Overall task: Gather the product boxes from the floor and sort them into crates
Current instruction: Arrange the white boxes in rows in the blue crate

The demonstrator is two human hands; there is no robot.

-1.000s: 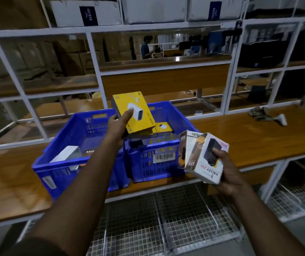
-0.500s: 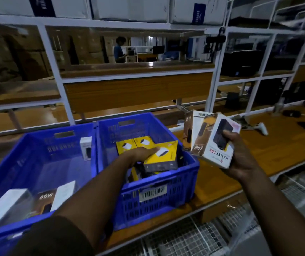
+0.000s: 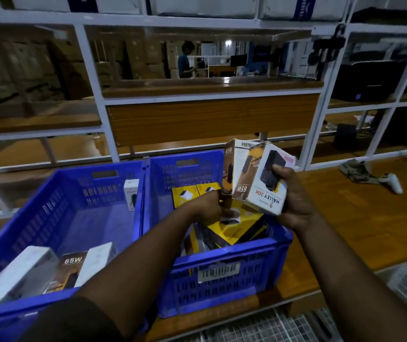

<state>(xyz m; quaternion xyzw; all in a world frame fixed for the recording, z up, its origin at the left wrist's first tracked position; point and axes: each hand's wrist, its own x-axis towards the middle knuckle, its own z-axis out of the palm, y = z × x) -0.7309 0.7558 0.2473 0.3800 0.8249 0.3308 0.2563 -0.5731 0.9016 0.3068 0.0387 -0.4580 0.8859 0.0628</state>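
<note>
My right hand point(image 3: 296, 201) grips a fan of three product boxes above the right blue crate point(image 3: 222, 287): a white "HALLEY 20K" box point(image 3: 269, 191) in front and two brown-and-white "65W" boxes point(image 3: 240, 169) behind it. My left hand point(image 3: 207, 206) reaches over that crate, and its fingertips meet the lower end of the rear 65W box; its fingers are hidden. Several yellow boxes point(image 3: 237, 230) lie inside this crate. The left blue crate point(image 3: 49, 213) holds white boxes point(image 3: 20, 270) and a 65W box point(image 3: 70, 267).
Both crates stand side by side on a wooden bench point(image 3: 357, 225) inside a white metal rack point(image 3: 91, 82). A white handheld scanner point(image 3: 392, 185) lies on the bench to the right. Wire mesh shelving point(image 3: 259, 327) runs below. A person stands far behind the rack.
My left hand carried the yellow box down into the right crate, let it go, and moved up to the boxes in my right hand. My view came closer to the crates.
</note>
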